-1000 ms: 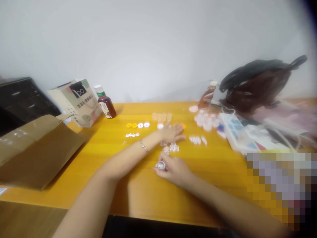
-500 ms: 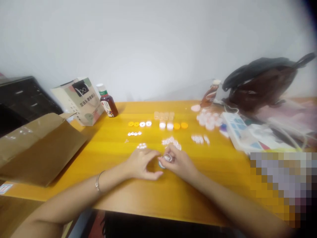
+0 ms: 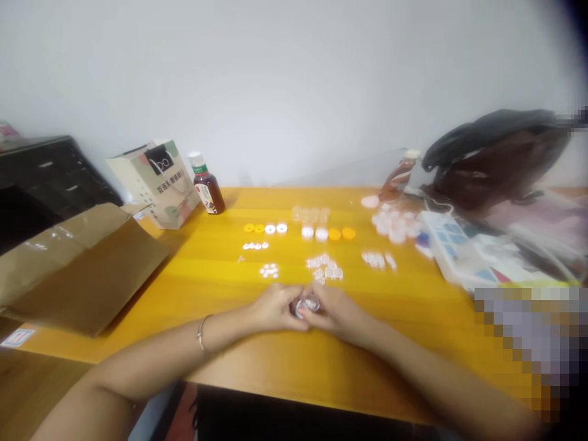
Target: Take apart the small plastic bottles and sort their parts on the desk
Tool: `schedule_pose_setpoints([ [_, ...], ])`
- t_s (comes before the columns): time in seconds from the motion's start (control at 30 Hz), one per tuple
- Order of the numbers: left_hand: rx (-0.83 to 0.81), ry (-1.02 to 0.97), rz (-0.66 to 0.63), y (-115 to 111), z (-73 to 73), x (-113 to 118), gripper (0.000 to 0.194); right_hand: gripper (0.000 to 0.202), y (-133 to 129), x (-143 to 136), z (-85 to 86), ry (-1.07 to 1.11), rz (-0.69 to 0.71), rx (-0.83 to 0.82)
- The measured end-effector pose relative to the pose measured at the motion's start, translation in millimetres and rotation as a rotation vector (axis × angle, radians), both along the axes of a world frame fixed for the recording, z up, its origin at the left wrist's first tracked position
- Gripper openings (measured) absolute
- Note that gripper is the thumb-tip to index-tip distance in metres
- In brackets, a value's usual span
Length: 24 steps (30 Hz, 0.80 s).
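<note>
Though blurred, the small round clear cap (image 3: pixel 307 304) looks silvery between both hands.

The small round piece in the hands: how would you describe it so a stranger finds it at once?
On the yellow table, look near the front edge, where the left hand and right hand meet. Pinched between them is a small round clear piece. It alone is held; the similar small pieces lie loose behind it.

Small round clear piece (image 3: pixel 307 304) (blurred) held above the yellow table's near edge.
</note>
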<state>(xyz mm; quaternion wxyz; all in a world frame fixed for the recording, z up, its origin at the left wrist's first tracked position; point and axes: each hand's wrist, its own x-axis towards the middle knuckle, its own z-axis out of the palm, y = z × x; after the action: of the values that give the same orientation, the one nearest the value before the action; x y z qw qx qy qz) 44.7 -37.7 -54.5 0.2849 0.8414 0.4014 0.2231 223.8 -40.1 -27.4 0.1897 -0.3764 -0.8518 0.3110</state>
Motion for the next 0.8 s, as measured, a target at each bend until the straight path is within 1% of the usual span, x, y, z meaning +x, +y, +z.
schedule_pose_setpoints([
  [0.1,-0.07,0.018,-0.04,-1,4.6,-1,0.022,0.007,2,6,6.9,-0.021,0.16,0.098],
  [0.13,-0.081,0.019,-0.045,-1,6.1,-1,0.023,0.009,2,8,9.3,-0.008,0.201,0.13],
  [0.2,-0.082,0.019,-0.052,0,8.1,-2,0.028,0.02,1,11,13.0,0.034,0.252,0.186],
  [0.23,-0.075,0.02,-0.055,1,8.4,-3,0.032,0.025,1,11,13.8,0.055,0.255,0.21],
  [0.3,-0.053,0.033,-0.058,3,7.5,-4,0.04,0.031,0,10,12.4,0.082,0.206,0.269],
  [0.37,-0.017,0.072,-0.064,4,5.2,-4,0.042,0.038,0,7,7.5,0.063,0.099,0.33],
  [0.43,0.03,0.125,-0.05,3,2.8,-2,0.041,0.043,0,4,1.4,-0.007,-0.019,0.352],
  [0.5,0.056,0.165,-0.032,2,1.8,-1,0.04,0.04,-1,2,-2.8,-0.088,-0.115,0.318],
  [0.57,0.053,0.175,-0.024,1,2.4,0,0.038,0.03,-3,0,-3.1,-0.128,-0.159,0.267],
  [0.6,0.043,0.174,-0.028,0,3.1,1,0.035,0.026,-5,0,-1.9,-0.126,-0.154,0.252],
  [0.67,0.02,0.168,-0.04,0,4.7,1,0.031,0.023,-7,0,2.0,-0.091,-0.075,0.255],
  [0.73,0.006,0.17,-0.031,0,5.6,0,0.029,0.031,-8,2,5.3,-0.032,0.03,0.297],
  [0.8,-0.001,0.173,-0.021,1,5.7,0,0.031,0.042,-8,3,5.9,0.028,0.054,0.367],
])
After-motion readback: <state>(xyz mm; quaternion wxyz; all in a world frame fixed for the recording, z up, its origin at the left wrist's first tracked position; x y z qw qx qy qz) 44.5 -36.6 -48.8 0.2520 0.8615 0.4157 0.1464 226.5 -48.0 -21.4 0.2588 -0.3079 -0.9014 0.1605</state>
